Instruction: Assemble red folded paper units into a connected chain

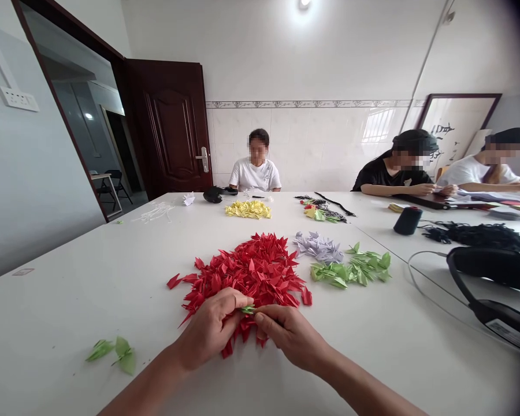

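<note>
Head view: the left hand (207, 330) and right hand (289, 337) closed their fingers (238, 299) on a small green folded-paper piece (248, 309), at the six o'clock edge of a heap of red folded-paper pieces (242, 271) on the white worktop (69, 300).

Red paper triangles (242, 271) — with lilac ones (318, 247), green ones (351, 270) and yellow ones (248, 209) — on a white table (69, 300).

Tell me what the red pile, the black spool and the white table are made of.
The red pile looks like matte paper: thin, crisply creased pieces. The black spool seems wound thread, though the strands are too small to tell. The white table looks like smooth laminate, faintly glossy.
</note>
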{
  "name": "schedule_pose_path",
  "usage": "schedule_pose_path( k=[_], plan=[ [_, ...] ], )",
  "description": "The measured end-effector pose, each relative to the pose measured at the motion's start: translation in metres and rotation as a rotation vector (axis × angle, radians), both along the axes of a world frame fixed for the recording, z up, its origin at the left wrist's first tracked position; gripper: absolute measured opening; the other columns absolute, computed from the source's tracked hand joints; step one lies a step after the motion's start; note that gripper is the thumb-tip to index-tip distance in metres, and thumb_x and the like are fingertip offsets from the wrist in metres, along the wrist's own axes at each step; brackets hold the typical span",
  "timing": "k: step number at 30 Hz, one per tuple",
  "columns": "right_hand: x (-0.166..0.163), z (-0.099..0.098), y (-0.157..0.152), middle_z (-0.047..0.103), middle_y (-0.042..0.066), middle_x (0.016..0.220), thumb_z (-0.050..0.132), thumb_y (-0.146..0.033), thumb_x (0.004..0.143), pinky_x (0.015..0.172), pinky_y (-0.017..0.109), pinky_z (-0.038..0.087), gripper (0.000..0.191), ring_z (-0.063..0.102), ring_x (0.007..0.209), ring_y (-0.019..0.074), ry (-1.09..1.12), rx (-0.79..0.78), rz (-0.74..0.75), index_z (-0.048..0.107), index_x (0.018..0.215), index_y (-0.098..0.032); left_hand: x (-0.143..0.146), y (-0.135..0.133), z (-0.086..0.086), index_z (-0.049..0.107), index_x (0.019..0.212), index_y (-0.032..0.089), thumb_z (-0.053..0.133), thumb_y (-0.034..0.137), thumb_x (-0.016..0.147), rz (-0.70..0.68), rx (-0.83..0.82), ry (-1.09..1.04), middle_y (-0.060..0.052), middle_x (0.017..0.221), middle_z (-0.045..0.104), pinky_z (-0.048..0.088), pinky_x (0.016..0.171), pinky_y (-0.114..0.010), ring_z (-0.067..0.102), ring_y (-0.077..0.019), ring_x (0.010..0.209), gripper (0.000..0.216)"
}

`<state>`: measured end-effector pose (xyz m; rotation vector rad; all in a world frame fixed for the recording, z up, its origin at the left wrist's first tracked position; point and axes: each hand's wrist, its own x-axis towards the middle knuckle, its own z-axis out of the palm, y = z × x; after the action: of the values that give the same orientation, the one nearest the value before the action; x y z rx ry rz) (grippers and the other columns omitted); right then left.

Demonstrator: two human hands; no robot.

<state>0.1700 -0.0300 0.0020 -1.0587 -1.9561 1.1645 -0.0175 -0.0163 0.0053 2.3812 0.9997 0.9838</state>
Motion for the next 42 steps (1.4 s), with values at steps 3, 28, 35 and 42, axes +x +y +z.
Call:
schedule_pose_path(
  k=[3, 28, 35, 42],
  plan=[
    [0.0, -0.0004, 0.0007, 0.029, -0.005, 0.056, 0.036, -0.036, 0.088, 0.046, 0.021, 0.02, 0.033, 0.024, 0.051, 0.0071, 0.007, 0.004, 0.008, 0.034, 0.06, -0.018, 0.0006, -0.0006, 0.0012, 0.056, 0.101, 0.021, 0.039, 0.012, 0.084, -0.002, 0.001, 0.004, -0.003, 0.091, 0.059, 0.049, 0.074, -0.023, 0.057, -0.0113, 0.084, 0.026],
    [0.0022, 0.001, 0.0011, 0.034, -0.005, 0.057, 0.043, -0.035, 0.085, 0.046, 0.02, 0.021, 0.026, 0.026, 0.053, 0.0071, 0.004, 0.019, -0.009, 0.056, 0.072, -0.016, -0.0049, 0.0011, 0.0029, 0.057, 0.099, 0.023, 0.041, 0.01, 0.081, 0.027, -0.015, -0.01, -0.002, 0.091, 0.057, 0.047, 0.074, -0.022, 0.055, -0.0106, 0.083, 0.027],
    [0.0017, 0.0005, 0.0018, 0.039, -0.004, 0.059, 0.042, -0.033, 0.085, 0.048, 0.021, 0.023, 0.025, 0.027, 0.054, 0.0079, -0.08, 0.117, -0.003, 0.057, 0.074, -0.016, -0.0015, -0.0017, 0.0042, 0.059, 0.096, 0.021, 0.043, 0.011, 0.08, -0.026, -0.031, -0.002, -0.004, 0.089, 0.058, 0.047, 0.073, -0.023, 0.056, -0.012, 0.082, 0.025],
    [0.0033, 0.0016, 0.0005, 0.042, -0.004, 0.06, 0.041, -0.032, 0.086, 0.049, 0.02, 0.025, 0.025, 0.03, 0.055, 0.008, -0.117, 0.152, -0.001, 0.055, 0.072, -0.017, -0.003, -0.0015, 0.0052, 0.058, 0.098, 0.021, 0.044, 0.01, 0.08, -0.015, -0.026, -0.004, -0.003, 0.09, 0.058, 0.047, 0.074, -0.023, 0.056, -0.0117, 0.083, 0.026]
  ],
)
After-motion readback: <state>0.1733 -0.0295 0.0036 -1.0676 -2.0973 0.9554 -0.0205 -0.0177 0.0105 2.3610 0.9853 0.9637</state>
